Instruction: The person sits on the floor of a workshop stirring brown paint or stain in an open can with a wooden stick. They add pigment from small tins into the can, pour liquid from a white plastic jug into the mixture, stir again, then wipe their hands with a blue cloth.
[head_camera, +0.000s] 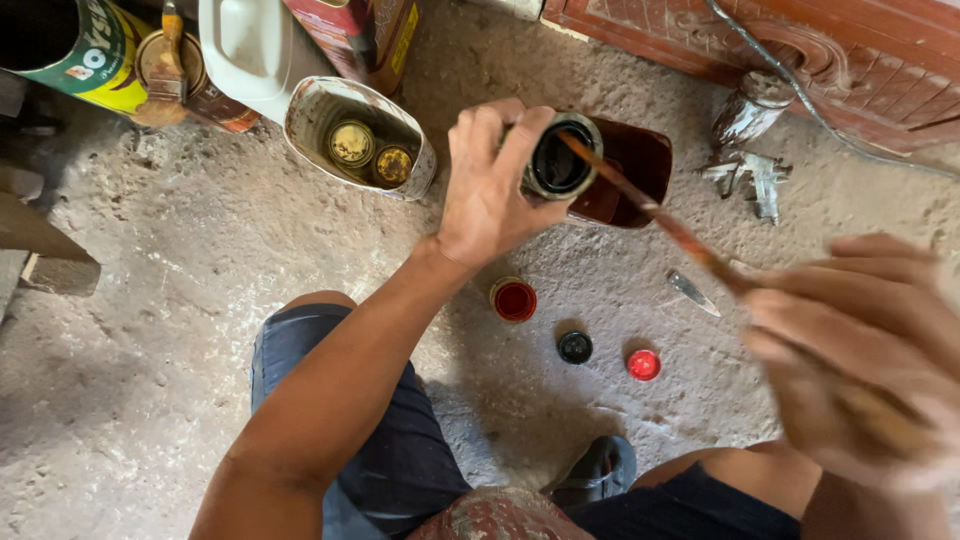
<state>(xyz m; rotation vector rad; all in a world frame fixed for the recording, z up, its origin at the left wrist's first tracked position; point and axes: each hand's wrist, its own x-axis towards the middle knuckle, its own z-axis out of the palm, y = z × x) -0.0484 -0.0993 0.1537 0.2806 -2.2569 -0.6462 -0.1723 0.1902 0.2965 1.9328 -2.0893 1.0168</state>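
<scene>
The right hand (860, 350), blurred and nearest the camera, closes around a stained stick (650, 210) whose tip enters the small dark jar (560, 160) gripped by the left hand (490, 185) above the concrete floor (180, 300).

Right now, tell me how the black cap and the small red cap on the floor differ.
The black cap is dark, while the small red cap is bright red. The black cap lies nearer the larger red lid; the small red cap lies farther right, closer to the right hand. Both are small, round, lie flat on the concrete floor, and no hand touches them.
</scene>
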